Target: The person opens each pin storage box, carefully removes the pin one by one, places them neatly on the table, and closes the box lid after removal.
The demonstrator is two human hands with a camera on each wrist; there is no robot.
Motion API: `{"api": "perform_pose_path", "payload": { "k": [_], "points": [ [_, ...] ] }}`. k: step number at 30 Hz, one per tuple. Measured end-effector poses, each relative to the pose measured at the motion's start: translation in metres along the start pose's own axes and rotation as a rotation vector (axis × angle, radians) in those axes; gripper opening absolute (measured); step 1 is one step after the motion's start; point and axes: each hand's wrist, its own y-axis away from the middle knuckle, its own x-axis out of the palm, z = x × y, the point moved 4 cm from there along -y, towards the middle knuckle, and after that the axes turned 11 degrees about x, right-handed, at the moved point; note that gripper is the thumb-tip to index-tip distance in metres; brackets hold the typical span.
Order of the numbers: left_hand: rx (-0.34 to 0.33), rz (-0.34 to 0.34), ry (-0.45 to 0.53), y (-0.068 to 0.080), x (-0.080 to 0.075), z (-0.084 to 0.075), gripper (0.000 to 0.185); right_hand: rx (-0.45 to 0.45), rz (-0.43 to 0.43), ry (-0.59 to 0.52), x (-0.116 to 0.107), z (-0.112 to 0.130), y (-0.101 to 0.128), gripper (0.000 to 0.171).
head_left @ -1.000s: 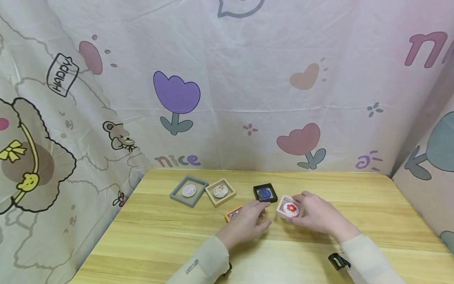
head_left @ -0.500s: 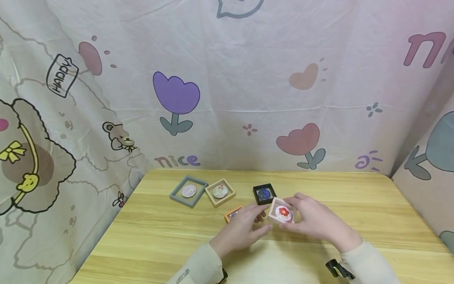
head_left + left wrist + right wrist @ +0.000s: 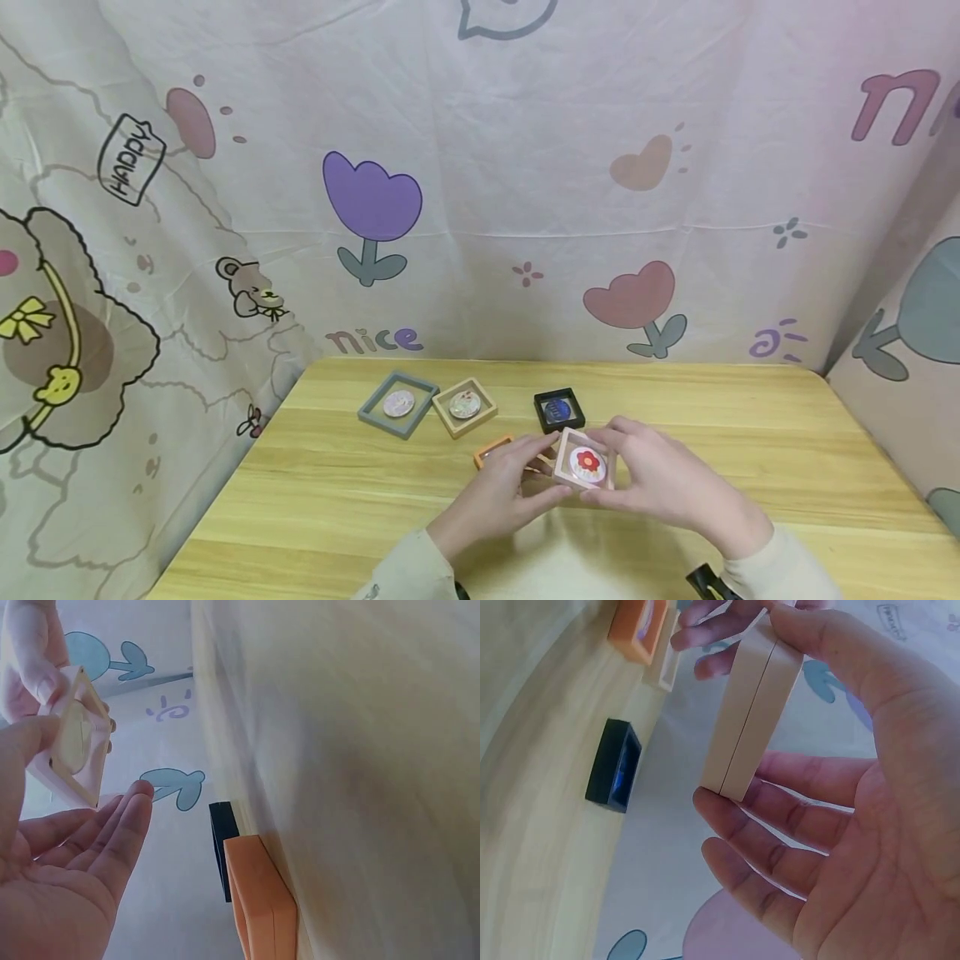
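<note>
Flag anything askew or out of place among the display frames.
Nothing looks damaged or spilled. The pink frame is off the table, gripped by the right hand, left hand touching it. The orange frame sits out of line with the others.

The square pale pink plastic frame box [image 3: 584, 461] looks smooth and matt, its clear window glossy. The light wooden table [image 3: 315, 500] shows smooth grain. At 12 o'clock, the printed cloth backdrop [image 3: 480, 208] hangs matt, probably cotton.
</note>
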Motion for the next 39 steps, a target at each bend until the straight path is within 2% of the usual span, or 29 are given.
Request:
{"api": "perform_pose_path", "payload": {
  "k": [4, 10, 18, 24, 32, 39],
  "points": [
    [-0.008, -0.013, 0.093, 0.006, -0.002, -0.001, 0.076, -0.048, -0.018, 0.003, -0.001, 0.007, 0.005, 0.067],
    [-0.004, -0.035, 0.216, 0.015, -0.006, -0.005, 0.081, -0.104, -0.019, -0.008, -0.003, 0.019, 0.013, 0.068],
    [-0.036, -0.080, 0.480, 0.029, -0.009, -0.009, 0.079, -0.173, -0.045, -0.013, -0.005, 0.038, 0.025, 0.064],
    [-0.065, -0.105, 0.523, 0.035, -0.009, -0.013, 0.072, -0.205, -0.106, 0.035, -0.006, 0.048, 0.030, 0.062],
    [-0.043, -0.115, 0.524, 0.040, -0.007, -0.016, 0.070, -0.212, -0.112, 0.085, -0.003, 0.053, 0.032, 0.061],
    [-0.013, -0.119, 0.508, 0.043, -0.006, -0.015, 0.078, -0.246, -0.152, 0.119, -0.002, 0.055, 0.032, 0.063]
  ]
}}
